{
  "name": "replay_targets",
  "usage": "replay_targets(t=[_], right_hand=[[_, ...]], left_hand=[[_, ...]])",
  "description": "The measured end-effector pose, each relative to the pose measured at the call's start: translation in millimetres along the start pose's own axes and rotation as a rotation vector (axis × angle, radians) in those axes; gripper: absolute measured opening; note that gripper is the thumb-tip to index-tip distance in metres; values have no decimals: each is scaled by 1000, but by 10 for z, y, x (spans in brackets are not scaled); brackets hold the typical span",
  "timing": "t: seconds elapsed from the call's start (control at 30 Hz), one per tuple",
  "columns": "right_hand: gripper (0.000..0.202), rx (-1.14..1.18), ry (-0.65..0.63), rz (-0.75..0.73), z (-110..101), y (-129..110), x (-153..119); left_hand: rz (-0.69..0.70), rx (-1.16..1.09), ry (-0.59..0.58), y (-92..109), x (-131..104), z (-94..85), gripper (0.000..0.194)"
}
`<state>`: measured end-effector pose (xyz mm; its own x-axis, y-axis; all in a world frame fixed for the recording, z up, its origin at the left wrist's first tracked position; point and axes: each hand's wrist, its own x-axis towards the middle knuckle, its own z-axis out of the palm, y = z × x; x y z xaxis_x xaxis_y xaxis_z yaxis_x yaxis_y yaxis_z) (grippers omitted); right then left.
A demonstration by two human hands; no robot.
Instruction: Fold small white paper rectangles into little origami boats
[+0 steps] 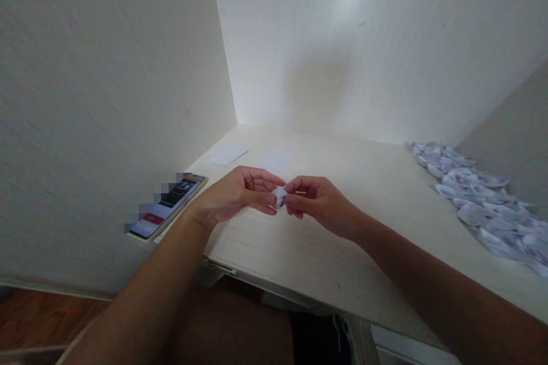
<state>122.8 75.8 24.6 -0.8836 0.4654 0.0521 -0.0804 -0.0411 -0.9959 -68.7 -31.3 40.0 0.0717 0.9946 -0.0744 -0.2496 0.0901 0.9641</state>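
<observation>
The left hand (252,191) comes in from the left with its thumb tip pressed against the near left side of a small folded paper (280,196), its long fingers reaching behind and beside the piece, the lowest one curling beneath. The right hand (314,201) meets it from the other side, thumb and forefinger pinching the paper's right edge while the remaining fingers bend loosely under the palm. The folded paper thus sits between the two sets of fingertips, touching both hands, over the near half of the worktop (278,251); how high it is above the surface cannot be told. It is tiny beside the hands, white, with a peaked upper edge, creased faces and a dark grey patch low on its front; the fingertips hide its sides. Just beyond the fingers a flat white sheet (277,159) lies on the worktop, and to its left is another white paper (230,154), apart from it. Left of the left wrist, near the side wall (128,68), a phone (169,208) lies with its screen lit. Well apart on the right, a long heap of crumpled-looking, grey-marked white paper pieces (483,199) stretches along the worktop's edge.
</observation>
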Motion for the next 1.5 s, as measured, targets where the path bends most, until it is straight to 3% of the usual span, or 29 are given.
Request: replay_targets(t=[0.27,0.47,1.0,1.27,1.5], right_hand=[[33,-98,33,-23,40,-6,-4],[28,-64,-14,22,34,11,-17],[31,-236,116,-32,99,39,-9],[32,-162,76,25,34,61,10],[30,-7,18,89,-15,79,18]], left_hand=[[-3,92,13,25,-29,-51,31],[-30,96,-6,29,-25,-66,29],[-34,234,81,33,1,-11,23],[26,296,98,47,-5,76,31],[10,236,90,56,-8,128,19]])
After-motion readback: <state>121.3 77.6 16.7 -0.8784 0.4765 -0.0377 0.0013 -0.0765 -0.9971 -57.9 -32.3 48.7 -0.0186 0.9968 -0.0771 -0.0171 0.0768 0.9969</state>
